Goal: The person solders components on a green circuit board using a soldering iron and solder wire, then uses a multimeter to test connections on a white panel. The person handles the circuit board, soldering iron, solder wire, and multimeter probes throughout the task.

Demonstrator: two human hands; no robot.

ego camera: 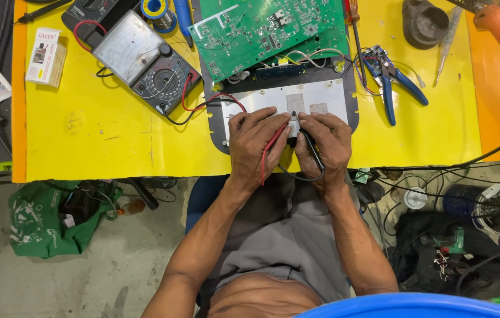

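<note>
Pinched black probe (pixel 310 147), tip up-left

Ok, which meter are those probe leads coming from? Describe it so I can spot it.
Start from the yellow mat on the bench and look at its upper left part. The analog multimeter lies there tilted, left of the green circuit board. It alone has a pale needle-scale window above a round selector dial, with a red lead looping away.

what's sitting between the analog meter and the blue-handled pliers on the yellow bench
In the head view, green circuit boards lie between the analog meter and blue-handled pliers.
</note>
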